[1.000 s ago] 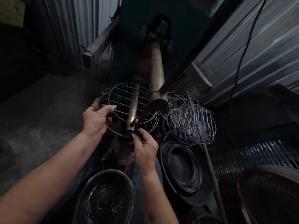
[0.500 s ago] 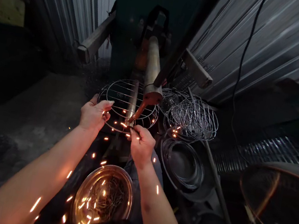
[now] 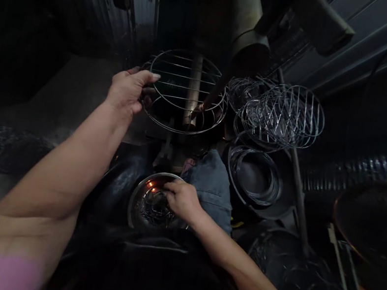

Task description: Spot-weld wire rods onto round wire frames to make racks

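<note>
My left hand (image 3: 128, 87) is closed on the left rim of a round wire rack (image 3: 167, 95), thumb on top and fingers partly hidden under it. The rack lies level around a lower metal rod (image 3: 192, 92), with a slanted electrode arm (image 3: 212, 99) over its right part. Lower down, my right hand (image 3: 183, 201) reaches over the right side of a shiny metal bowl (image 3: 137, 195). Short wire pieces (image 3: 158, 208) lie in that bowl. My right fingertips are bunched together; whatever they pinch cannot be made out.
Finished-looking wire racks (image 3: 285, 113) are heaped to the right. Below them a wire coil (image 3: 255, 176) lies in a dark basin (image 3: 281, 208). A thick metal cylinder (image 3: 249, 12) juts from above. A denim-covered leg (image 3: 214, 184) is beside the bowl.
The bright sparks are gone, leaving small orange glints in the bowl. My right hand has dropped from the rack to the bowl. My left hand still holds the rack. The view has tilted down.
</note>
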Motion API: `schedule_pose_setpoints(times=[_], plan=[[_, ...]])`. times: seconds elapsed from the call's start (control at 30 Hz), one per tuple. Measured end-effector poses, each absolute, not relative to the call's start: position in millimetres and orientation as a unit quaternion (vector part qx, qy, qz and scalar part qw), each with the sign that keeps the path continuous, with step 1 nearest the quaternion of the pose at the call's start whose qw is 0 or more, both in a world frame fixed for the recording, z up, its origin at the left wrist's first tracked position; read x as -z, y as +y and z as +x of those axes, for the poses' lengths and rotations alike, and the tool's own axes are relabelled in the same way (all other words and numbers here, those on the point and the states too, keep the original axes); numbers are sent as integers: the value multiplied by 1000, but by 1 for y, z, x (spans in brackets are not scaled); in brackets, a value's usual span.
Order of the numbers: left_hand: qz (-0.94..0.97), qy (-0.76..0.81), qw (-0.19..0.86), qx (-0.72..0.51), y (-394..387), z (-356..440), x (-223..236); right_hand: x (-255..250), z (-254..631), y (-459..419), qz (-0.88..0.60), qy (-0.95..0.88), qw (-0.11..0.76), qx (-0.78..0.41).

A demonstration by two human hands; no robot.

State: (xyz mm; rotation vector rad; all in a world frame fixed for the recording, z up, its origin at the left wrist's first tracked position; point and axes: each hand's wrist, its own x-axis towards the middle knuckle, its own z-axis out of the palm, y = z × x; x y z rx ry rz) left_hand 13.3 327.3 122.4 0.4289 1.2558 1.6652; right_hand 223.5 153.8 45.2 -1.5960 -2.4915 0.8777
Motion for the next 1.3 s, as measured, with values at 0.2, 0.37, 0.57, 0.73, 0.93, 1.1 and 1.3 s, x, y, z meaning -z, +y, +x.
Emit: schedule_pose_setpoints(times=[0.2, 0.37, 0.57, 0.73, 0.93, 1.1, 1.3], plan=[[153, 547, 450, -689, 291, 21, -135, -22, 202, 133, -526, -803, -172, -220], [148, 536, 460, -692, 289, 23, -138, -25, 215, 136, -528, -797, -154, -250], [183, 511, 445, -712, 281, 21, -136, -30, 245, 144, -529, -683, 116, -489], [185, 492, 443, -726, 270, 28, -135, -74, 250, 167, -472, -546, 318, -615], [178, 463, 470, -730, 262, 45, -132, -129, 227, 215, -445, -559, 523, -464], [165, 467, 479, -725, 259, 50, -132, -116, 212, 232, -495, -561, 513, -421], [175, 453, 466, -740, 260, 54, -134, -108, 199, 237, -545, -558, 522, -346]])
